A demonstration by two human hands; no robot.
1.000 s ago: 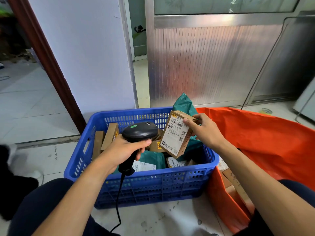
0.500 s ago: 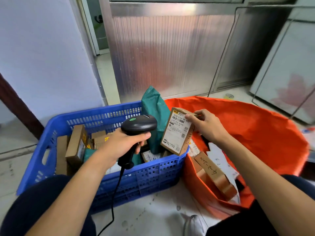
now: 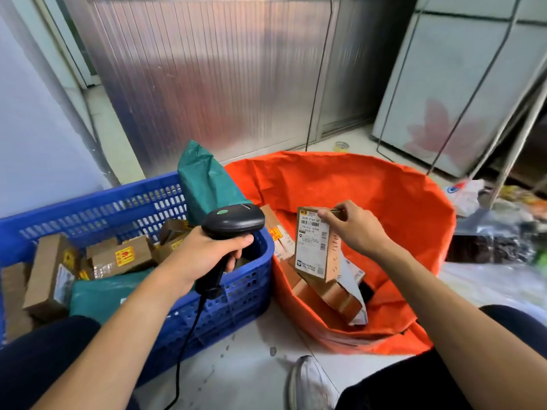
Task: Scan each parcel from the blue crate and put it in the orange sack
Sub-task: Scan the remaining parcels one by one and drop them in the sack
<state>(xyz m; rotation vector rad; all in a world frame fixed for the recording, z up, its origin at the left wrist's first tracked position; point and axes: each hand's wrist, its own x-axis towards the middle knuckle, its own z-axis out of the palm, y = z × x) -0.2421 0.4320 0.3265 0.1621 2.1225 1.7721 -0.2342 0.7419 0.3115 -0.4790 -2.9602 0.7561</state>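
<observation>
Cardboard parcel (image 3: 318, 245), label toward me, hangs over the mouth of the orange sack (image 3: 414, 220), pinched at its top by my right hand (image 3: 353, 229). My left hand (image 3: 204, 255) grips 1 black barcode scanner (image 3: 233, 223) over the blue crate (image 3: 233, 297). I count roughly 5 boxes and 2 green mailer bags (image 3: 204, 182) in the crate, and at least 3 parcels in the sack. A white shoe (image 3: 307, 383) is below.
</observation>
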